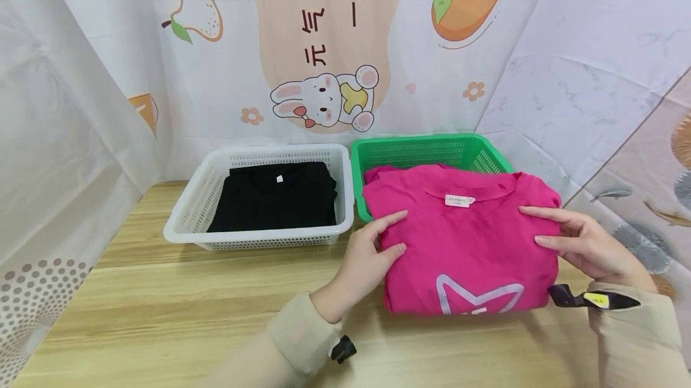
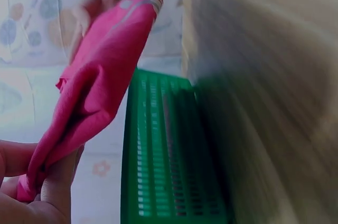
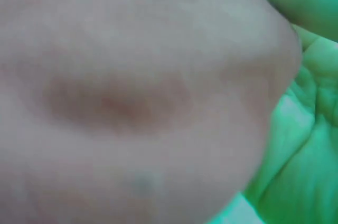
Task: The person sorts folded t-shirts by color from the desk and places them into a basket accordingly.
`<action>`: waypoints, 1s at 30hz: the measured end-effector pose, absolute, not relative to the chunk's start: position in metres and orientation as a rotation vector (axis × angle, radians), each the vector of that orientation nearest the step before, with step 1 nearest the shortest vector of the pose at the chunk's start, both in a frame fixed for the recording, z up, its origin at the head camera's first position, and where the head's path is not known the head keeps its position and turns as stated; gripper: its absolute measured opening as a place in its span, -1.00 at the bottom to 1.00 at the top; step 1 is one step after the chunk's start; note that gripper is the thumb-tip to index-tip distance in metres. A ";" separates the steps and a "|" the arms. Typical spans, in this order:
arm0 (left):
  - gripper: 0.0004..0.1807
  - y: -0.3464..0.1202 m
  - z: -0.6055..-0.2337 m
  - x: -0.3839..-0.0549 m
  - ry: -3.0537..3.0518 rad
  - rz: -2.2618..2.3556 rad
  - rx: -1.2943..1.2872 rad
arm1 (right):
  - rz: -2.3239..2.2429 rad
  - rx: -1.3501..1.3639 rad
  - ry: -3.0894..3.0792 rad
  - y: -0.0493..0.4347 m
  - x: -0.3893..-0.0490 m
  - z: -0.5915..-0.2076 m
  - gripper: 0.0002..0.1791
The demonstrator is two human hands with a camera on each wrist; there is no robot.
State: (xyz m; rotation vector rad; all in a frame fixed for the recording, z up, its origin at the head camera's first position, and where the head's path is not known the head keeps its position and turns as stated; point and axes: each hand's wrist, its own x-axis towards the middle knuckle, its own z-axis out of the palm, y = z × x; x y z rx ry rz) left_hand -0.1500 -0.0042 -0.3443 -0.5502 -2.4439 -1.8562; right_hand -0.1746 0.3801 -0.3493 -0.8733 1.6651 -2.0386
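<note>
A folded pink T-shirt (image 1: 475,238) with a white neck label and a pale star outline is held up off the table, in front of the green basket. My left hand (image 1: 367,259) pinches its left edge, thumb on the front. In the left wrist view the fingers of my left hand (image 2: 39,182) wrap a folded edge of the pink T-shirt (image 2: 100,81). At the opposite edge, my right hand (image 1: 599,247) grips the cloth with thumb and fingers. Blurred skin of the right hand (image 3: 132,76) fills most of the right wrist view.
The green basket (image 1: 426,143) stands at the back right, partly covered by the T-shirt; pink cloth (image 1: 382,171) shows at its left. Beside it, a white basket (image 1: 259,239) holds folded black clothing (image 1: 275,202). Both stand on a wooden table (image 1: 178,304) before a printed curtain (image 1: 216,88).
</note>
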 end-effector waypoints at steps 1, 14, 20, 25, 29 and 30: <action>-0.45 -0.006 -0.343 -0.153 -2.446 -1.845 -0.545 | -2.017 -0.864 1.681 0.378 -0.176 -0.347 -0.24; -0.63 -0.017 -0.333 -0.178 -2.531 -1.738 -0.470 | -1.868 -0.856 1.684 0.365 -0.199 -0.326 -0.18; -0.70 -0.019 -0.328 -0.192 -2.597 -1.645 -0.455 | -1.884 -0.670 1.805 0.359 -0.207 -0.318 -0.31; -0.67 -0.020 -0.327 -0.202 -2.611 -1.590 -0.446 | -1.892 -0.601 1.824 0.353 -0.215 -0.313 -0.36; -0.64 -0.020 -0.325 -0.209 -2.630 -1.533 -0.466 | -1.893 -0.581 1.767 0.352 -0.224 -0.304 -0.34; -0.61 -0.020 -0.324 -0.211 -2.642 -1.535 -0.475 | -1.885 -0.573 1.768 0.353 -0.227 -0.300 -0.32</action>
